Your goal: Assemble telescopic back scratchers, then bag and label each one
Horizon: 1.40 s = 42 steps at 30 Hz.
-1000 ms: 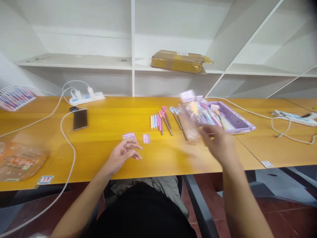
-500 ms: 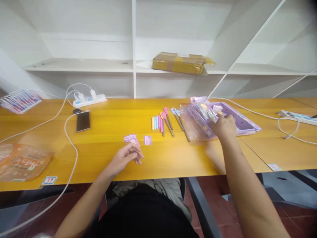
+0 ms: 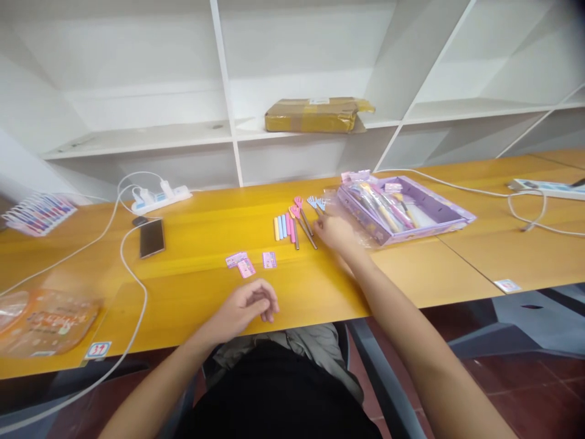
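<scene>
My right hand (image 3: 337, 234) lies over the handles of the blue claw-headed back scratchers (image 3: 316, 203), its fingers bent around them; the handles are mostly hidden. Just left of it are pink claw-headed back scratchers (image 3: 305, 227) with metal handles. A row of short pastel sticks (image 3: 284, 228), yellow, blue and pink, lies beside these. My left hand (image 3: 256, 305) hovers near the table's front edge, loosely curled with nothing in it. Beyond it are small printed cards (image 3: 245, 267), two overlapping and one card (image 3: 269, 260) apart.
A purple box (image 3: 439, 227) holding clear-wrapped items stands at the right, with clear plastic beneath its left side. Leftward are a phone (image 3: 152, 238), a power strip (image 3: 162, 200), a trailing white cable (image 3: 145, 299) and an orange bag (image 3: 59, 320). A taped carton (image 3: 311, 116) sits on the shelf.
My right hand has moved left from the purple box to the blue back scratchers. The wrapped items now lie uncovered in the box. My left hand has shifted slightly toward me.
</scene>
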Tool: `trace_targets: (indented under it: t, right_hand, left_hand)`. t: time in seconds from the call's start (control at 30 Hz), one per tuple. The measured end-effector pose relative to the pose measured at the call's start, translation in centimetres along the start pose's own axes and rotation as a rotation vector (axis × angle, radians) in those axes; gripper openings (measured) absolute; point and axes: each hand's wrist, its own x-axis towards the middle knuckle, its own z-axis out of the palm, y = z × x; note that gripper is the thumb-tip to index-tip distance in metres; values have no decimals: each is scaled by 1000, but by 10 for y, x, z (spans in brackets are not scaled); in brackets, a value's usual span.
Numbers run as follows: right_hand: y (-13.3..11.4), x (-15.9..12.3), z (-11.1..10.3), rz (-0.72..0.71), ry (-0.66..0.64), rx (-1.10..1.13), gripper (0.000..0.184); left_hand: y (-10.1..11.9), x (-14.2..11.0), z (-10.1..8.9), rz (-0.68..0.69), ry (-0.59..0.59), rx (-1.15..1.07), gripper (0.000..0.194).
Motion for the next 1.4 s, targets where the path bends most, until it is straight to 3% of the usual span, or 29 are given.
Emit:
trace_targets:
  t: [0.07,0.13,0.23,0.3,0.37,0.47,0.67,0.8,0.9,1.0,1.1,1.17,1.27,1.4]
  right_hand:
    - [-5,-4,5,-75,24,25,39]
    - [-8,-9,9,-170,63,56,37]
    - [-14,-13,13,-300,92,103,33]
    - [-19,-15,17,-336,89,104,34]
    - [-25,-15,20,-365,80,83,37]
    - [-33,-16,22,-378,21,34,37]
    - [-39,-21,18,-300,-69,-48,36]
    - [-37,-22,13,-208,-93,-92,33]
    - [-36,-21,11,-155,-91,-99,35]
    - [-33,-19,11,-122,-84,-99,36]
    - [-30,-17,14,-86,-57,-43,34]
    - [-26,-13,14,-46,13,78,29]
    - [-20,-6,6,-13,210,364,22]
    - [-18,-13,-15,-65,432,841,29]
  left_hand:
    - [9,16,1,50,-34,324,11]
    - [12,44,-10,152,26,648,16]
    - [6,103,-37,212,153,900,23]
    - [-2,143,-53,154,222,1027,25]
    - [-11,174,-62,74,305,1108,24]
    - [-24,202,-65,-9,357,1112,24]
    - [-29,217,-64,-163,368,1128,28]
    - [-15,207,-63,-224,293,1157,19]
    - [2,185,-60,-250,197,1154,16]
    - [18,146,-53,-248,134,1155,22]
    - [27,92,-43,-173,109,1152,23]
    - [25,55,-37,-38,109,1139,25]
    - [11,12,-30,8,132,1025,25]
    - [-13,-13,-25,-28,194,836,24]
